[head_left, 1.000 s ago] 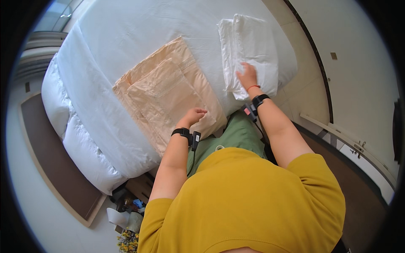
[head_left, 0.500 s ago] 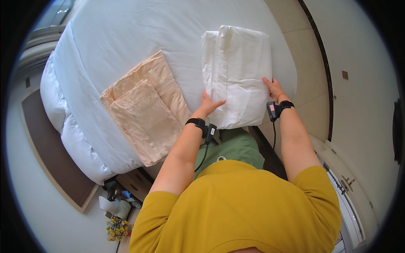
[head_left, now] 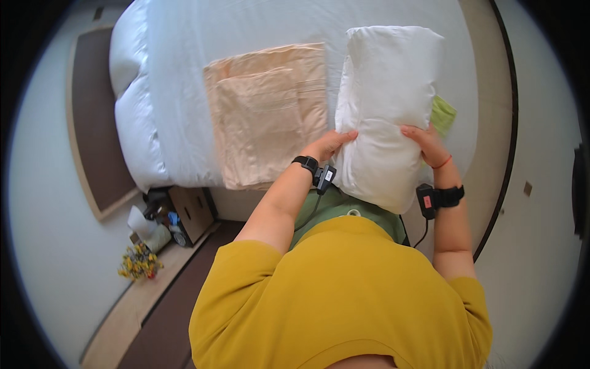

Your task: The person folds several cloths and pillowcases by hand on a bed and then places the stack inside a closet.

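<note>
A thick, folded white bedding bundle (head_left: pixel 390 92) lies across the near right part of the bed, its near end close to my waist. My left hand (head_left: pixel 332 145) grips its left edge, thumb on top and fingers partly hidden underneath. On the opposite edge my right hand (head_left: pixel 428 142) is closed likewise, thumb pressed on the cloth. Next to the right hand a light green cloth (head_left: pixel 443 115) shows from under the bundle. Left of the bundle, a folded peach-coloured bedding set (head_left: pixel 264 126) lies flat, with a smaller folded piece on top.
White pillows (head_left: pixel 140 138) stand at the bed's left end, on the white-sheeted bed (head_left: pixel 184 86). Below them are a wooden nightstand (head_left: pixel 192 210) and yellow flowers (head_left: pixel 139 261). A brown headboard panel (head_left: pixel 98 117) borders the left. A pale wall (head_left: pixel 547 154) rises at the right.
The white bundle now shows a smooth, puffier upper side in place of the layered fold edge. Both my hands have closed further onto it. The green cloth has come into sight; the view has turned.
</note>
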`<move>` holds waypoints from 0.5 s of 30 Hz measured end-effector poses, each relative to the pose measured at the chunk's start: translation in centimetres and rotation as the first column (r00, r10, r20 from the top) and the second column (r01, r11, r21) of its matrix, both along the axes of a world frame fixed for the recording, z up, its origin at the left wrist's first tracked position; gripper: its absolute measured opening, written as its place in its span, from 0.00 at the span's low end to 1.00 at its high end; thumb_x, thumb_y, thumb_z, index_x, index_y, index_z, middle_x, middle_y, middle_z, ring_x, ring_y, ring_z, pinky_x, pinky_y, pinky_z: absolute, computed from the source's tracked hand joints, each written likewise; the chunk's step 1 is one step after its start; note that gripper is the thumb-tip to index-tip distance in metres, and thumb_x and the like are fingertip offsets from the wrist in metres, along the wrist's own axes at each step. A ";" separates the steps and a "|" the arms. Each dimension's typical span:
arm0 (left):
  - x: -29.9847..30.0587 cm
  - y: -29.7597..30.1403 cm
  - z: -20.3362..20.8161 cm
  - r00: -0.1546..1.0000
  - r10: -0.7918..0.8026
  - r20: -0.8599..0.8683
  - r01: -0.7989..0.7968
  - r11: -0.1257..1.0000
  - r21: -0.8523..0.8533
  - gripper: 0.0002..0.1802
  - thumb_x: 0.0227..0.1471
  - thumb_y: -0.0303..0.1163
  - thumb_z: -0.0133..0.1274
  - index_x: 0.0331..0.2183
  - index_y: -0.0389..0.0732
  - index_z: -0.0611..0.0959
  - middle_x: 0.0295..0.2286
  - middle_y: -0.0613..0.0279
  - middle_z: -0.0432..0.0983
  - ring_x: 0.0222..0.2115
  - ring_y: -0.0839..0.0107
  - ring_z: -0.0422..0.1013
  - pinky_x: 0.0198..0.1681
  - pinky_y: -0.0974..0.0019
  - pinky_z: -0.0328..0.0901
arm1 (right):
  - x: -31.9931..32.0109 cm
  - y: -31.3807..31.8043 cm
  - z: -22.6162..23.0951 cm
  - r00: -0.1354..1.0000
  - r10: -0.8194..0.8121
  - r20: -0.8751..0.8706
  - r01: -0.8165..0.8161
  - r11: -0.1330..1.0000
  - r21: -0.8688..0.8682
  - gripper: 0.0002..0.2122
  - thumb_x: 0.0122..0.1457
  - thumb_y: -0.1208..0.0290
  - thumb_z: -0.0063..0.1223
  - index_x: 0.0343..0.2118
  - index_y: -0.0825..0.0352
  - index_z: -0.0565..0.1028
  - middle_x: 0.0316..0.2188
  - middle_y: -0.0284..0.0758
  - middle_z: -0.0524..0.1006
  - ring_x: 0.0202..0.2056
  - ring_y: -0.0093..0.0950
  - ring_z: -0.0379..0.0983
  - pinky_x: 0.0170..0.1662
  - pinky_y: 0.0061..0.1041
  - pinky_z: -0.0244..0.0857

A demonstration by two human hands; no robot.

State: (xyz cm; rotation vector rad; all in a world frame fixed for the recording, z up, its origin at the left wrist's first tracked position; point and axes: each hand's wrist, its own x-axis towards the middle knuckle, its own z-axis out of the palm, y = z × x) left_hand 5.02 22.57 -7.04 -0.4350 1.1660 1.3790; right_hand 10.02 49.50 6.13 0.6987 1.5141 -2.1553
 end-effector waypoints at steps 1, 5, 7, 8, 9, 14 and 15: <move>0.2 -2.0 0.7 0.995 0.102 0.010 -0.102 0.992 0.072 0.32 0.50 0.41 0.59 0.52 0.33 0.71 0.49 0.55 0.72 0.48 0.65 0.69 0.53 0.62 0.63 | -0.6 -1.9 1.4 0.999 0.036 -0.016 -0.037 0.999 -0.011 0.25 0.49 0.70 0.61 0.51 0.69 0.68 0.45 0.34 0.74 0.47 0.25 0.69 0.50 0.26 0.64; -0.3 -11.1 6.7 0.944 0.286 -0.163 -0.271 0.956 0.110 0.33 0.51 0.41 0.58 0.52 0.29 0.69 0.48 0.52 0.72 0.47 0.64 0.70 0.51 0.63 0.65 | -3.3 -9.7 6.6 0.985 0.134 -0.107 -0.137 0.990 -0.024 0.21 0.52 0.72 0.58 0.49 0.69 0.69 0.43 0.32 0.75 0.44 0.23 0.70 0.47 0.25 0.65; -0.6 -15.9 10.3 0.904 0.346 -0.251 -0.335 0.938 0.086 0.33 0.51 0.40 0.59 0.52 0.29 0.70 0.46 0.52 0.73 0.46 0.64 0.71 0.50 0.63 0.66 | -4.3 -13.7 7.5 0.968 0.189 -0.164 -0.194 0.981 -0.017 0.20 0.52 0.72 0.58 0.48 0.70 0.70 0.41 0.32 0.75 0.43 0.22 0.71 0.47 0.25 0.65; -0.7 -18.1 12.4 0.862 0.385 -0.330 -0.388 0.920 0.060 0.32 0.50 0.40 0.60 0.51 0.29 0.71 0.45 0.52 0.74 0.44 0.64 0.71 0.48 0.64 0.67 | -4.7 -15.5 6.9 0.912 0.254 -0.323 -0.249 0.967 0.059 0.19 0.53 0.72 0.57 0.48 0.69 0.71 0.40 0.32 0.75 0.42 0.22 0.71 0.46 0.24 0.65; -0.6 -21.0 13.9 0.856 0.395 -0.335 -0.396 0.916 0.069 0.32 0.50 0.40 0.60 0.51 0.29 0.71 0.45 0.52 0.74 0.44 0.64 0.71 0.48 0.64 0.67 | -5.1 -17.7 7.4 0.826 0.321 -0.464 -0.292 0.947 0.135 0.18 0.53 0.71 0.57 0.47 0.69 0.71 0.40 0.32 0.75 0.41 0.22 0.71 0.45 0.23 0.65; -0.1 -33.0 20.6 0.713 0.465 -0.525 -0.571 0.819 -0.050 0.30 0.47 0.38 0.63 0.46 0.29 0.74 0.39 0.53 0.77 0.36 0.65 0.74 0.40 0.67 0.70 | -6.8 -29.5 9.4 0.928 0.184 -0.325 -0.253 0.950 -0.185 0.18 0.52 0.72 0.56 0.47 0.69 0.71 0.41 0.33 0.75 0.41 0.23 0.71 0.44 0.24 0.66; -0.2 -34.5 20.3 0.709 0.469 -0.527 -0.572 0.819 -0.041 0.30 0.47 0.38 0.63 0.46 0.29 0.74 0.39 0.53 0.77 0.36 0.65 0.74 0.40 0.67 0.70 | -7.5 -31.0 7.5 0.972 0.152 -0.181 -0.202 0.931 -0.303 0.18 0.52 0.72 0.56 0.46 0.69 0.71 0.41 0.33 0.74 0.41 0.23 0.71 0.43 0.24 0.66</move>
